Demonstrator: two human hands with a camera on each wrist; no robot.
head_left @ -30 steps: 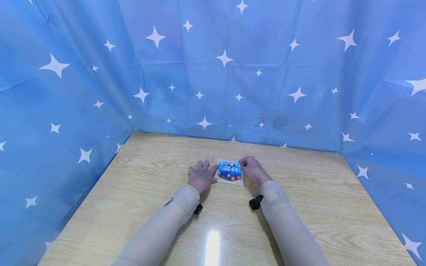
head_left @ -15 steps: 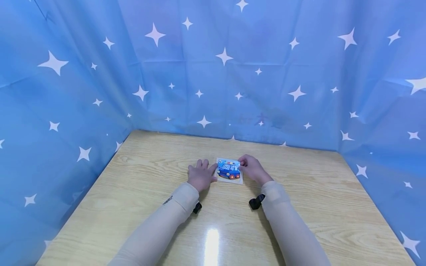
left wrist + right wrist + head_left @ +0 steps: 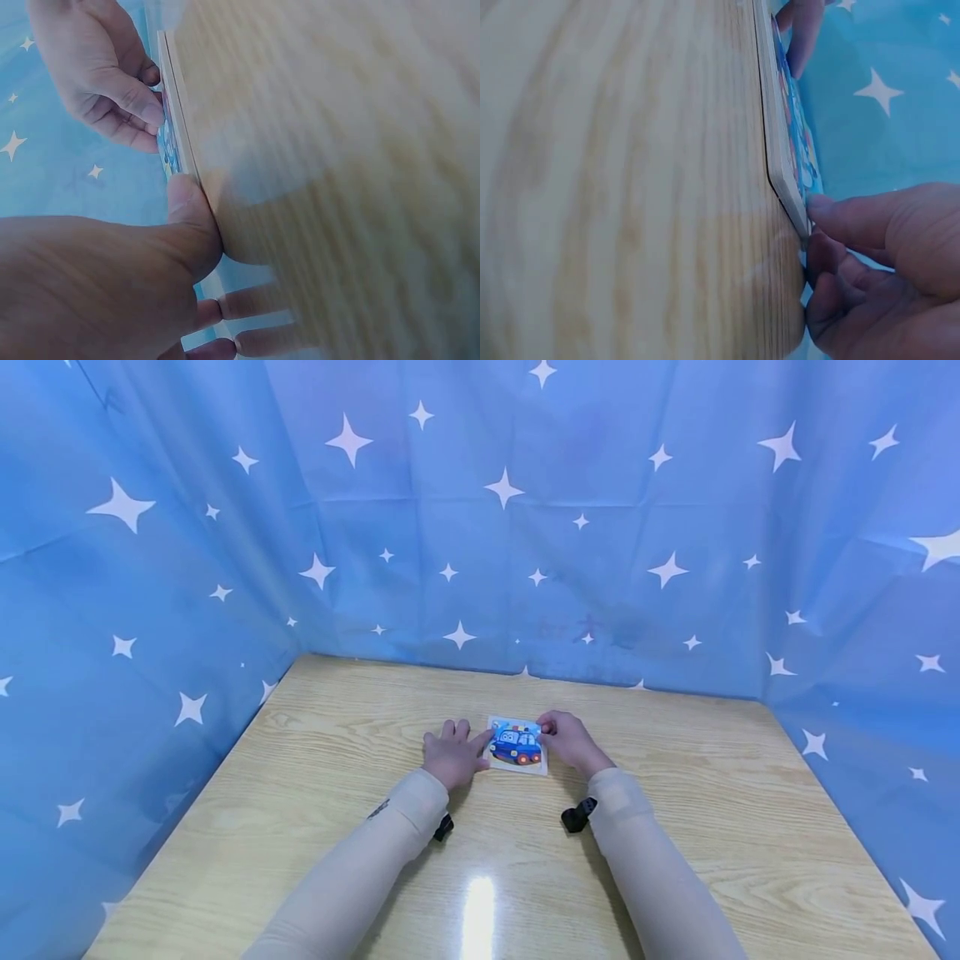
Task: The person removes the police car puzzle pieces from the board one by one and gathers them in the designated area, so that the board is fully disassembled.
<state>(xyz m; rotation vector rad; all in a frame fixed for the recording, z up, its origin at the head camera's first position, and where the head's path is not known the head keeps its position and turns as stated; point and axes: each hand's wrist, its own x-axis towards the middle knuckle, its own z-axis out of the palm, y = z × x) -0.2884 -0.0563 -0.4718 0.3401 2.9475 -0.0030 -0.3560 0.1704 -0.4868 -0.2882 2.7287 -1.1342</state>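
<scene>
A small wooden jigsaw puzzle board (image 3: 516,747) with a blue cartoon car and a pale border lies flat on the table. My left hand (image 3: 453,758) rests at its left side in the head view. Its index finger reaches over the picture's edge, the thumb sits against the board's side, and the other fingers spread on the tabletop. At the upper right corner, my right hand (image 3: 572,743) pinches the board's edge between thumb and curled fingers. From the right wrist view, that thumb (image 3: 847,217) presses on the corner of the picture while the remaining fingers curl beside it.
The wood-grain table (image 3: 360,718) ends at a blue star-printed curtain (image 3: 465,552) behind and at both sides. A black wrist camera (image 3: 577,816) hangs under the right sleeve, another (image 3: 444,827) under the left. Glare (image 3: 478,914) marks the near table.
Since half a second ago, my left index fingertip has slid slightly further onto the picture. The right hand stays at the same corner, and the board keeps its place.
</scene>
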